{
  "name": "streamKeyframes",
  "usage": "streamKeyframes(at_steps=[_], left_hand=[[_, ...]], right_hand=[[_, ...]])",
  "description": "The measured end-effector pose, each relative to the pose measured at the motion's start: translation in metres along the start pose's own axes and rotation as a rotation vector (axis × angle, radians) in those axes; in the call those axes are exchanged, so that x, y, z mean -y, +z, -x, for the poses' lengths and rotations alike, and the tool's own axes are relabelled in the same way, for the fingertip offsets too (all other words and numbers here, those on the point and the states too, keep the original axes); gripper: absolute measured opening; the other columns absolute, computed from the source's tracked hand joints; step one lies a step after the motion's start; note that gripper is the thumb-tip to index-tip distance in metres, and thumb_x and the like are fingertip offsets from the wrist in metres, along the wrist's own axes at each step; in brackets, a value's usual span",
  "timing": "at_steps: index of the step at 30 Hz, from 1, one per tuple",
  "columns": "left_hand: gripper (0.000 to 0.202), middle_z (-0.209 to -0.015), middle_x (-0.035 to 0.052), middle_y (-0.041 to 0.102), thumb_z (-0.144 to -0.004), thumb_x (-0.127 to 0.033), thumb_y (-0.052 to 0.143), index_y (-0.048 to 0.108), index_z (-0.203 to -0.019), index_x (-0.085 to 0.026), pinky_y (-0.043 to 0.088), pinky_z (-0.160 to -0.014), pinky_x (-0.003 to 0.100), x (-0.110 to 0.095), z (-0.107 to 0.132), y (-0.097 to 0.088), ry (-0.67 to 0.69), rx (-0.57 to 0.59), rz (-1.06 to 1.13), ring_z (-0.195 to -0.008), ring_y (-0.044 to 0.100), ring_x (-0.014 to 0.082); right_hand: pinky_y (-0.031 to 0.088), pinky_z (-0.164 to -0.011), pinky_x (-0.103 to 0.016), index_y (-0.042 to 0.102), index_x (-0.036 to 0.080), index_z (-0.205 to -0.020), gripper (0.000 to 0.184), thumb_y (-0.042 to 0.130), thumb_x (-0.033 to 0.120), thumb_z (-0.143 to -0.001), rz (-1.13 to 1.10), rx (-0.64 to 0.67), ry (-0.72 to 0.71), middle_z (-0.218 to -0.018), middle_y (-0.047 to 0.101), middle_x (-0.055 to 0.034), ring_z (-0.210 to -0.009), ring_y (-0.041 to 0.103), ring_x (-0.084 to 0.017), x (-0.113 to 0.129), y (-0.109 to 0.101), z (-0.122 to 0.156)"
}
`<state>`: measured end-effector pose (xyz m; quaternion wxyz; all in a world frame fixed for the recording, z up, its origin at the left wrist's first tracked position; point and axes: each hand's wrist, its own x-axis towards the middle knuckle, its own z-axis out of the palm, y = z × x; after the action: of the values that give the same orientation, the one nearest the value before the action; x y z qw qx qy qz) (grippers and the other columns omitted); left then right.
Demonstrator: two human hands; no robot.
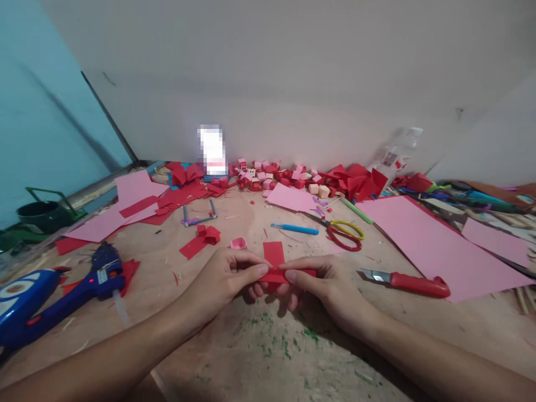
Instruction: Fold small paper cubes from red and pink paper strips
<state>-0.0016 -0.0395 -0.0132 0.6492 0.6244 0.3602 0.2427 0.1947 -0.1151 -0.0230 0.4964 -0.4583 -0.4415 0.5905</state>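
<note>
Low in the middle of the head view, a piece of red paper [273,254] is pinched between both hands. One flap of it stands up toward the back, and a folded strip runs sideways under the thumbs. My left hand [237,273] grips its left part between thumb and fingers. On the other side, my right hand [318,279] holds the right part the same way. Just behind my left hand lies a small pink folded paper piece [238,243]. Left of that are red paper scraps [201,241], one flat and one folded.
A blue glue gun [100,276] lies at left. Right of my hands is a red-handled cutter knife [406,282]; behind are scissors [345,234] and a blue pen-like tool [295,229]. Small paper cubes [276,177] pile along the wall. Pink sheets [419,234] lie at right.
</note>
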Motion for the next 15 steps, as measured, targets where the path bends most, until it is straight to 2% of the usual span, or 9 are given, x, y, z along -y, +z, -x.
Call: streamKeyframes(at_steps=[6, 8, 11, 13, 15], left_hand=[[0.025, -0.066, 0.0037, 0.073, -0.079, -0.034, 0.074, 0.075, -0.089, -0.012, 0.053, -0.057, 0.023, 0.005, -0.001, 0.001, -0.013, 0.03, 0.005, -0.057, 0.064, 0.013], [0.025, -0.068, 0.0026, 0.072, -0.082, -0.032, 0.072, 0.075, -0.097, -0.013, 0.054, -0.058, 0.024, 0.003, 0.001, 0.002, 0.02, 0.02, -0.032, -0.058, 0.065, 0.0136], [0.026, -0.087, 0.0032, 0.074, -0.082, -0.026, 0.074, 0.072, -0.106, -0.017, 0.059, -0.068, 0.027, -0.002, 0.008, 0.005, 0.183, -0.085, -0.17, -0.074, 0.07, 0.0164], [0.017, -0.106, 0.005, 0.072, -0.083, -0.02, 0.073, 0.072, -0.1, -0.019, 0.06, -0.076, 0.028, -0.006, 0.013, 0.006, 0.34, -0.119, -0.297, -0.094, 0.07, 0.019], [0.008, -0.117, 0.0052, 0.069, -0.087, -0.015, 0.069, 0.072, -0.092, -0.02, 0.058, -0.085, 0.029, -0.007, 0.016, 0.005, 0.509, -0.11, -0.46, -0.107, 0.067, 0.0198]], right_hand=[[0.056, -0.059, -0.025, 0.085, 0.017, -0.091, 0.031, 0.084, 0.045, -0.08, 0.029, 0.014, -0.012, -0.073, 0.078, -0.008, -0.056, 0.068, -0.013, 0.002, 0.003, 0.0], [0.055, -0.058, -0.024, 0.084, 0.016, -0.089, 0.03, 0.084, 0.044, -0.08, 0.04, -0.004, -0.014, -0.072, 0.078, -0.0074, -0.056, 0.068, -0.013, 0.002, 0.002, 0.0], [0.053, -0.056, -0.022, 0.082, 0.015, -0.089, 0.03, 0.085, 0.043, -0.079, 0.023, -0.052, -0.02, -0.07, 0.077, -0.0069, -0.054, 0.068, -0.012, 0.0, 0.0, -0.001], [0.053, -0.054, -0.022, 0.081, 0.014, -0.09, 0.032, 0.085, 0.044, -0.079, -0.014, -0.079, -0.008, -0.067, 0.077, -0.0066, -0.052, 0.069, -0.013, -0.002, -0.001, -0.001], [0.052, -0.053, -0.022, 0.079, 0.013, -0.091, 0.035, 0.086, 0.045, -0.078, -0.049, -0.09, 0.01, -0.062, 0.075, -0.0058, -0.051, 0.069, -0.014, -0.003, -0.002, -0.001]])
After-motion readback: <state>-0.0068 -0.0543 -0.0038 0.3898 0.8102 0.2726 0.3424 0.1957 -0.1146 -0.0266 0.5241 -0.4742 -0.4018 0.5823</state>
